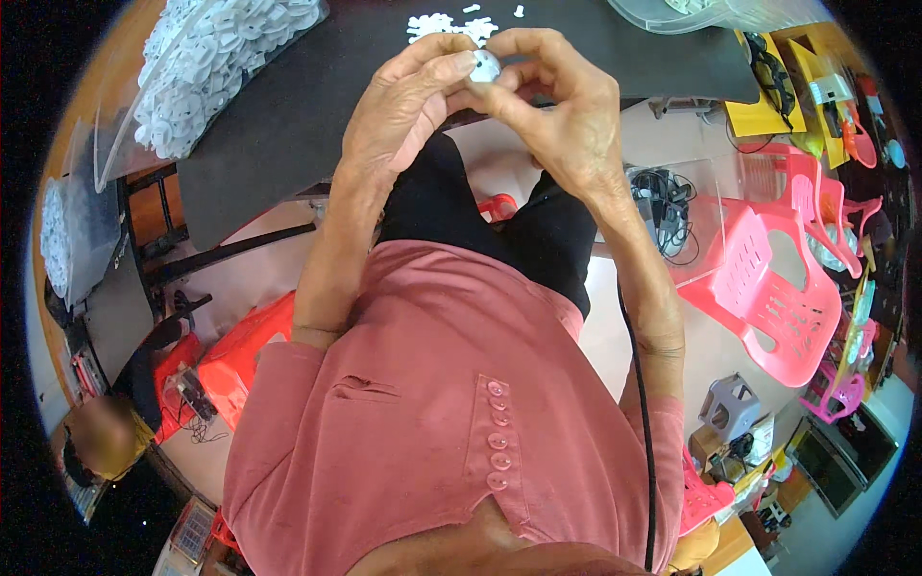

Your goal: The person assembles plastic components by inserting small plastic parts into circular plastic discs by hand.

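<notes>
I hold a small white part (485, 65) up in front of me, above the near edge of the dark table (288, 125); both my hands meet on it. My left hand (408, 106) is closed around the part from the left, thumb and forefinger tips pressing on it; my right hand (557, 110) is closed on it from the right, its fingers curled over the top and its thumb underneath; most of the part is hidden between my fingertips, so I cannot tell its exact shape.

Just beyond my hands a little heap of white pieces (449, 26) lies on the table; to the far left a clear bag of white parts (206, 67) rests on the table's corner; another clear bag (711, 12) sits at the far right edge.

Below my arms are my pink shirt (432, 403) and dark trousers; a black cable (642, 403) runs down my right side; pink plastic chairs (778, 288) stand to my right; a red stool (245, 360) stands to my left, near another person sitting low (106, 437).
</notes>
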Demonstrator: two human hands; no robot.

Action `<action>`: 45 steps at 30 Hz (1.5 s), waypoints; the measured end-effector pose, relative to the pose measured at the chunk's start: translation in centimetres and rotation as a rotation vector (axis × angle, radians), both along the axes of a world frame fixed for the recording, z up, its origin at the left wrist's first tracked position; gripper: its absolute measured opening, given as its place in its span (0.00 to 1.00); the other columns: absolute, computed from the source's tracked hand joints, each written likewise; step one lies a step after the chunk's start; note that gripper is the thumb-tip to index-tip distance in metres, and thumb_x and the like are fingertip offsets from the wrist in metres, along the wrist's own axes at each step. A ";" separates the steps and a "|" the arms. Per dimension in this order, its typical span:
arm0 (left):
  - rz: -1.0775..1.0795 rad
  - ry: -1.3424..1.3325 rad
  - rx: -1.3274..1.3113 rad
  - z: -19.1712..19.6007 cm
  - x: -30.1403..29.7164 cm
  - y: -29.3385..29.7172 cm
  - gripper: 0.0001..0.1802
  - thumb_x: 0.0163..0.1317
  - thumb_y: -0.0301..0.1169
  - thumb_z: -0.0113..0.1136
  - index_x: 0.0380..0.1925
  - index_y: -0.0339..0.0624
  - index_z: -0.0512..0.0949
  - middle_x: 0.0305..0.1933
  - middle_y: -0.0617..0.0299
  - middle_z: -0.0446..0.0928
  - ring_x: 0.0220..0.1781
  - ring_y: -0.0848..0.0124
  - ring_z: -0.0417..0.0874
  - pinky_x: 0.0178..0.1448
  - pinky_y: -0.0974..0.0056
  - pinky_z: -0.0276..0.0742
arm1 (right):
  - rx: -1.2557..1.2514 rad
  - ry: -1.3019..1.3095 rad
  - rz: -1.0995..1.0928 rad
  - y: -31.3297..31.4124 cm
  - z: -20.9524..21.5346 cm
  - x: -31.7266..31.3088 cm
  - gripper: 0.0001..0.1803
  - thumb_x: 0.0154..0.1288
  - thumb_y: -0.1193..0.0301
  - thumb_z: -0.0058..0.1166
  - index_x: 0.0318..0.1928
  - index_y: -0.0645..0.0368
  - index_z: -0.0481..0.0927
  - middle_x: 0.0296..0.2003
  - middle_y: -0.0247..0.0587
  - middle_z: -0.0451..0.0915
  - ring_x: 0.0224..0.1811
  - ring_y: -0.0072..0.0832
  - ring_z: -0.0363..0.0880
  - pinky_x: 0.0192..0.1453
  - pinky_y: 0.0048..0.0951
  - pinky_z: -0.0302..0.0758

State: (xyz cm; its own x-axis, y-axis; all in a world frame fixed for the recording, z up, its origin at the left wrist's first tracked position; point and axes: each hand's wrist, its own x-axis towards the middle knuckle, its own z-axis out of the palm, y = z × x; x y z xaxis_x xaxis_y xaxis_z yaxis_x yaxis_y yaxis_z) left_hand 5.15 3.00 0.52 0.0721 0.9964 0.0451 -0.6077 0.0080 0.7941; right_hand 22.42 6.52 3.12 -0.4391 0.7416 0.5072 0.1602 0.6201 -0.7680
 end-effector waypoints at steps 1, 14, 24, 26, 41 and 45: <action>0.003 -0.001 -0.002 -0.1 -0.2 0.1 0.13 0.66 0.31 0.59 0.47 0.35 0.76 0.43 0.57 0.79 0.44 0.68 0.83 0.54 0.60 0.80 | -0.110 0.057 -0.013 -0.1 0.2 0.1 0.14 0.59 0.72 0.65 0.45 0.62 0.80 0.29 0.34 0.82 0.28 0.17 0.79 0.30 0.19 0.78; 0.006 0.022 0.080 -0.4 -0.1 0.0 0.12 0.66 0.30 0.58 0.46 0.34 0.77 0.42 0.54 0.79 0.43 0.64 0.84 0.48 0.60 0.83 | -0.250 0.038 -0.092 -0.2 -0.1 0.1 0.06 0.60 0.72 0.63 0.32 0.63 0.82 0.24 0.33 0.79 0.25 0.14 0.75 0.30 0.19 0.73; 0.031 -0.011 0.135 -0.9 0.1 -0.1 0.11 0.67 0.29 0.57 0.46 0.35 0.77 0.42 0.55 0.79 0.43 0.65 0.83 0.47 0.61 0.84 | -0.186 0.162 -0.098 -0.2 -1.6 -0.6 0.04 0.59 0.76 0.62 0.31 0.64 0.82 0.24 0.32 0.79 0.25 0.13 0.74 0.29 0.18 0.72; 0.063 0.001 0.134 -1.0 0.3 -0.2 0.11 0.67 0.29 0.57 0.46 0.35 0.77 0.42 0.55 0.78 0.43 0.65 0.83 0.47 0.61 0.84 | -0.125 0.138 -0.088 -0.1 -1.4 -0.7 0.04 0.59 0.76 0.62 0.31 0.64 0.82 0.24 0.32 0.79 0.24 0.14 0.74 0.29 0.18 0.72; 0.096 0.068 0.116 -1.0 0.4 -0.2 0.13 0.67 0.29 0.59 0.48 0.34 0.77 0.41 0.53 0.79 0.41 0.65 0.84 0.46 0.60 0.84 | -0.402 0.176 0.006 0.2 -0.9 0.5 0.07 0.67 0.71 0.59 0.37 0.63 0.83 0.26 0.29 0.80 0.27 0.12 0.73 0.30 0.16 0.71; 0.106 0.064 0.117 -0.8 0.6 -0.2 0.13 0.66 0.28 0.58 0.48 0.33 0.77 0.41 0.53 0.79 0.40 0.64 0.84 0.45 0.61 0.85 | -0.318 0.124 0.003 0.3 -1.1 0.3 0.06 0.65 0.71 0.60 0.36 0.63 0.82 0.25 0.28 0.79 0.26 0.11 0.72 0.30 0.16 0.70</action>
